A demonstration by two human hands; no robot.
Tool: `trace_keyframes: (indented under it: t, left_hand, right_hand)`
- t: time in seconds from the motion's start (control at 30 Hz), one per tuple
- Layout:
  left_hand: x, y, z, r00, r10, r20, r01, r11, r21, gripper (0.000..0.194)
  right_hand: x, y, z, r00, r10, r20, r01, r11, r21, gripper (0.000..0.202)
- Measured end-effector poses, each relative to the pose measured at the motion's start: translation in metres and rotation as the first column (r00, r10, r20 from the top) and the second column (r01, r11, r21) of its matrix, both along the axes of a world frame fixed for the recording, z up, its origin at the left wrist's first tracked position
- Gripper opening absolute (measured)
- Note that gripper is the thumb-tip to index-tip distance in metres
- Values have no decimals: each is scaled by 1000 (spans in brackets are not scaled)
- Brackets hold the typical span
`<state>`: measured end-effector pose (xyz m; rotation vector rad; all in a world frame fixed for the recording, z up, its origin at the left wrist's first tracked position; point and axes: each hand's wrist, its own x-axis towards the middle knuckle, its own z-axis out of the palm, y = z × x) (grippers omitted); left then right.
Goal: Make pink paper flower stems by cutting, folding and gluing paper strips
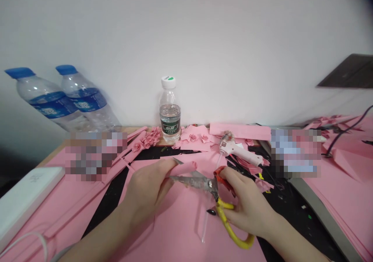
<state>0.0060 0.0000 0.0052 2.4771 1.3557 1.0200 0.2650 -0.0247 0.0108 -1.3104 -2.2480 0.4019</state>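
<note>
My left hand [148, 182] pinches a small roll of pink paper [186, 169] over the middle of the desk. In my right hand [247, 200] is a pair of scissors [210, 185] with one yellow and one red handle. Its blades stand apart and point left, with the paper roll between them. Below both hands lies a large pink sheet [180, 235]. A clear glue stick [204, 223] shows under the scissors, and a white glue gun [240, 151] rests just behind my right hand.
A small water bottle [169, 112] stands against the wall, with two larger bottles [84, 99] leaning at left. Pink paper roses [147, 139] lie beside the small bottle. A white box-shaped device [32, 196] sits at left; more pink sheets [335, 215] are stacked at right.
</note>
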Motion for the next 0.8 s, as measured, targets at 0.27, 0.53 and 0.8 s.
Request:
trace_keyframes:
  t: [0.27, 0.53, 0.8]
  left_hand:
    - [6, -7, 31, 993, 58, 99, -33, 969, -243, 33]
    - [16, -12, 32, 973, 71, 219, 22, 919, -393, 40]
    - [11, -9, 26, 975, 62, 211, 15, 938, -347, 38]
  right_hand:
    - [2, 3, -4, 998, -39, -44, 41, 999, 24, 24]
    - [-5, 0, -3, 988, -105, -110, 97, 992, -79, 25]
    - [-7, -3, -1, 956, -228, -187, 182, 956, -231, 29]
